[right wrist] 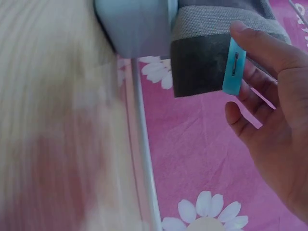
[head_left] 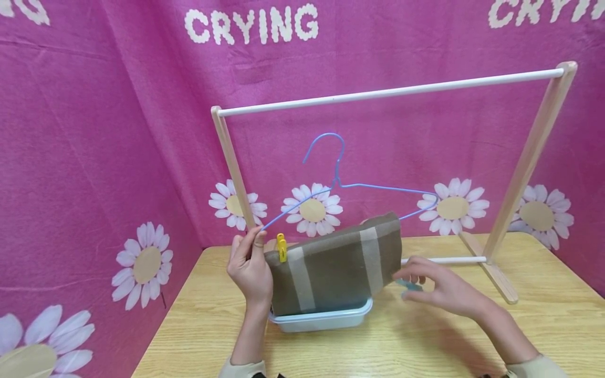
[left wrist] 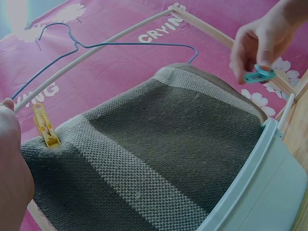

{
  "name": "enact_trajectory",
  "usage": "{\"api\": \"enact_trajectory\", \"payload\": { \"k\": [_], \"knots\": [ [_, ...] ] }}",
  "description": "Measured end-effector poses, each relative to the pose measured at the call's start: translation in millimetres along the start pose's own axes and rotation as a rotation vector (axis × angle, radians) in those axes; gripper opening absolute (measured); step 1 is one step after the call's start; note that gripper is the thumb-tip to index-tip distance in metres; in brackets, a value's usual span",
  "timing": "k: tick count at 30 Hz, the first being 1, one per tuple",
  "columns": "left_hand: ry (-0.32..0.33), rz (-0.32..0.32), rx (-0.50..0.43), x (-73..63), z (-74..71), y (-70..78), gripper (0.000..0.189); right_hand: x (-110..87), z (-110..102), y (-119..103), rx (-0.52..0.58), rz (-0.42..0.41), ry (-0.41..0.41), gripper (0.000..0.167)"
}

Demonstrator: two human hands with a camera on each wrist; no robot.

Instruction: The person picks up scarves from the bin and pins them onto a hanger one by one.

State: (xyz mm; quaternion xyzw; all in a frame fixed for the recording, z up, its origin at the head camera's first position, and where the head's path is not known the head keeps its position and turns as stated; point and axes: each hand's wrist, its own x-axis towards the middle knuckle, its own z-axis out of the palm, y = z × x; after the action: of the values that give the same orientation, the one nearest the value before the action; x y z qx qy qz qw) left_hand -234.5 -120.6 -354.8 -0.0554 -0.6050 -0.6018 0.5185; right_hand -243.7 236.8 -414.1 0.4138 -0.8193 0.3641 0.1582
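Note:
My left hand (head_left: 252,268) pinches the left end of a blue wire hanger (head_left: 378,187), holding it up below the rail. Over the hanger's lower bar hangs a brown cloth with pale stripes (head_left: 331,273). A yellow clothespin (head_left: 282,248) clamps the cloth's upper edge close to my left hand. Off the cloth's right edge, my right hand (head_left: 444,286) holds a teal clothespin (right wrist: 234,67) between thumb and fingers. In the left wrist view this clothespin (left wrist: 260,74) is apart from the cloth.
A light blue plastic tub (head_left: 326,321) stands on the wooden table (head_left: 189,336) below and behind the cloth. Farther back is a drying rack with a white rail (head_left: 402,92) and wooden posts (head_left: 529,163). A pink flowered curtain (head_left: 142,105) hangs behind.

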Motion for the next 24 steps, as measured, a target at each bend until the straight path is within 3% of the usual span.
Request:
{"api": "enact_trajectory", "payload": {
  "k": [9,16,24],
  "knots": [
    [0.002,0.037,0.0,0.2,0.2,-1.1,0.021,23.0,-5.4,-13.9,-0.005,-0.072,0.13,0.048],
    [0.005,0.055,-0.018,0.9,1.4,0.4,0.019,43.9,-13.7,-26.2,0.029,-0.202,0.292,0.058],
    [-0.018,0.055,-0.01,-0.3,0.3,2.7,0.019,59.7,-22.8,-43.1,0.023,-0.09,0.329,0.051]
  ]
}}
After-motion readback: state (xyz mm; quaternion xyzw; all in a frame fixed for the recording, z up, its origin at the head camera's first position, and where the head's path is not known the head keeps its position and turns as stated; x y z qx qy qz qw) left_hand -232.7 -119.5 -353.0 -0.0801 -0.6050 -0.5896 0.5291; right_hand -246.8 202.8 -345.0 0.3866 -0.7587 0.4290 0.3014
